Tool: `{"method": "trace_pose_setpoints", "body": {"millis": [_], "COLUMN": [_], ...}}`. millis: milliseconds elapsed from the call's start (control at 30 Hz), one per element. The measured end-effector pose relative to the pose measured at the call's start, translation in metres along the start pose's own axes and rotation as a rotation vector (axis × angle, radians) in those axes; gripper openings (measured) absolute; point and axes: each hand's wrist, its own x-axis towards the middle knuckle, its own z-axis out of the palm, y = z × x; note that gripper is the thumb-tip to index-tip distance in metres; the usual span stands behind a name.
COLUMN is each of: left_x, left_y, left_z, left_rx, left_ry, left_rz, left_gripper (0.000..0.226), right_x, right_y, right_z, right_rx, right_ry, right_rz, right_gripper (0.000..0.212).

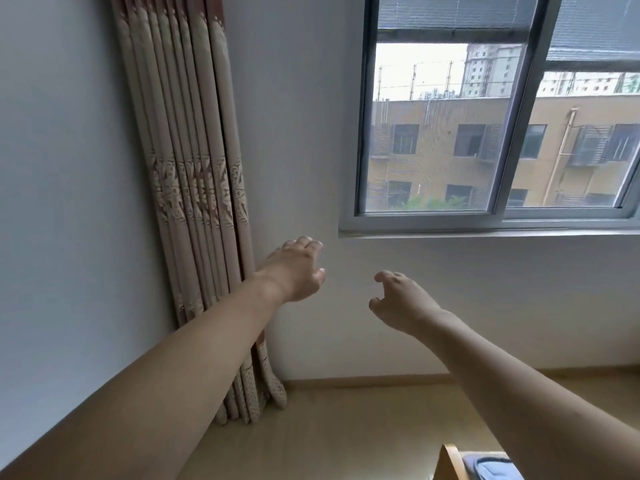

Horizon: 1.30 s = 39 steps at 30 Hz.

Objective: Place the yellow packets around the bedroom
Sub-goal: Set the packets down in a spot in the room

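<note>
No yellow packet shows in the head view. My left hand (pixel 298 268) is stretched out in front of the white wall, just right of the gathered curtain, with its fingers loosely curled and nothing in it. My right hand (pixel 398 303) is raised below the window sill, its fingers also loosely curled and holding nothing. Both hands hover in the air and touch nothing.
A beige patterned curtain (pixel 194 188) hangs bunched in the corner down to the wooden floor (pixel 346 431). A grey-framed window (pixel 498 133) with a sill (pixel 485 233) sits at the upper right. A wooden furniture edge (pixel 452 462) with blue fabric (pixel 488 467) shows at the bottom right.
</note>
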Motion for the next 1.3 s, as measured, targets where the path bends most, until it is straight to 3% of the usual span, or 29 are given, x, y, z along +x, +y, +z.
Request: {"method": "trace_pose_setpoints", "body": {"millis": [200,400,667,1033,1300], "left_x": [0.155,0.330,0.508,0.739,0.864], "left_y": [-0.024,-0.001,0.119,0.294,0.439], "left_z": [0.034,0.056,0.146,0.197,0.264], "left_rx": [-0.027,-0.083,-0.118,-0.138,-0.172], "left_ry": [0.008,0.025,-0.062,0.001,-0.075], "left_rz": [0.066,0.196,0.509,0.758,0.937], "left_gripper": [0.063,0.057,0.059,0.057,0.051], "right_x": [0.139,0.269,0.383,0.514,0.563], "right_y": [0.047,0.107,0.260,0.467,0.615], "right_z": [0.011,-0.019,-0.031,-0.104,-0.127], "right_rx": [-0.009,-0.014,-0.025,0.009,0.032], "right_ry": [0.029,0.121,0.104,0.282,0.286], "right_rz": [0.076,0.199,0.458,0.651,0.837], "right_gripper": [0.053,0.056,0.056,0.054,0.057]}}
